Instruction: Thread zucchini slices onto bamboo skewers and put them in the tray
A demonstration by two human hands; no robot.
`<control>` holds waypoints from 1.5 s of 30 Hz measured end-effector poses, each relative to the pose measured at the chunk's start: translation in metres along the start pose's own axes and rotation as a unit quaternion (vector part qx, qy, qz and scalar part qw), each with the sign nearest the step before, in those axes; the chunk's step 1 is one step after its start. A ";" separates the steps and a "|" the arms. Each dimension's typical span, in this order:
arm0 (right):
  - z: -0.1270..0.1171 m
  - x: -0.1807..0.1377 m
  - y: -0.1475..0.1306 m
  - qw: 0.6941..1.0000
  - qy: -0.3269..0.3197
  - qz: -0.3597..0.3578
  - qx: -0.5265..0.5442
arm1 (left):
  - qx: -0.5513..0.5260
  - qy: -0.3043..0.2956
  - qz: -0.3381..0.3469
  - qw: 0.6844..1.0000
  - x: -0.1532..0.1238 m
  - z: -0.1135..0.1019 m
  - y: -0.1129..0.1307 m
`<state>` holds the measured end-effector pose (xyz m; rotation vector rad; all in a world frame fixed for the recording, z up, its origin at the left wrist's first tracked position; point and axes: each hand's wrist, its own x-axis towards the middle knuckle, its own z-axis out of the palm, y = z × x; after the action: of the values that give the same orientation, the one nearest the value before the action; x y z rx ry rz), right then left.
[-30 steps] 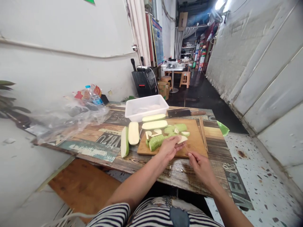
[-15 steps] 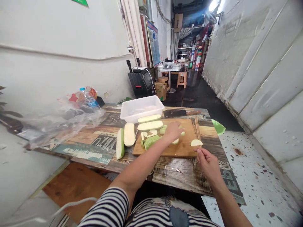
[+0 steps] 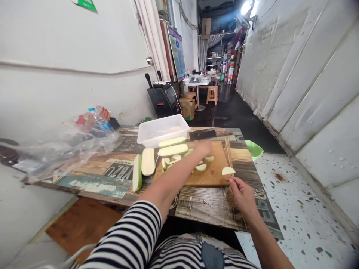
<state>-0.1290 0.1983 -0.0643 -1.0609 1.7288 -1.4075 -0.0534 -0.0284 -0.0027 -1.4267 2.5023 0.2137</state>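
My left hand (image 3: 203,147) reaches across the wooden cutting board (image 3: 213,175) and rests over pale green gourd pieces (image 3: 201,167) at its far side; its fingers are hidden under the back of the hand. Near the board's front right corner, my right hand (image 3: 241,190) pinches a thin skewer carrying one pale slice (image 3: 227,171) just above the fingertips. Long gourd strips (image 3: 172,150) lie at the back of the board. Two gourd halves (image 3: 143,165) lie on the table to its left.
A white plastic tub (image 3: 162,130) stands behind the board, beside a cleaver (image 3: 209,133). A bundle of skewers (image 3: 227,148) lies along the board's right edge, and a green bowl (image 3: 254,149) sits at the table's right edge. A crumpled plastic bag (image 3: 64,145) and bottle (image 3: 97,118) are at left.
My left hand let go of the slice near the skewer and reached forward to the pieces at the board's far side. My right hand drew the skewered slice to the right.
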 end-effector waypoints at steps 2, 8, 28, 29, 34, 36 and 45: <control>0.000 0.000 0.001 1.000 0.000 0.001 0.002 | 0.014 0.001 0.009 1.000 -0.002 -0.001 0.001; -0.001 -0.001 0.002 1.000 0.003 0.004 0.004 | 0.031 -0.049 0.069 0.996 -0.004 -0.011 -0.002; 0.002 -0.001 -0.002 1.000 0.013 0.011 0.022 | -0.012 -0.033 0.070 0.997 -0.001 -0.009 -0.004; 0.002 0.000 -0.002 1.000 0.014 0.011 0.023 | -0.012 -0.033 0.068 0.997 -0.001 -0.010 -0.004; 0.001 -0.001 -0.002 0.999 0.015 0.015 0.027 | -0.034 -0.013 0.067 0.997 -0.002 -0.010 -0.001; 0.001 -0.002 -0.004 0.999 0.014 0.018 0.028 | -0.048 0.003 0.061 0.997 -0.002 -0.010 -0.001; 0.000 -0.003 -0.004 1.000 0.013 0.001 0.025 | -0.206 0.120 0.061 0.969 -0.010 -0.020 -0.016</control>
<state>-0.1269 0.2011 -0.0601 -1.0189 1.7043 -1.4619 -0.0378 -0.0329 0.0192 -1.5216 2.8708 0.6558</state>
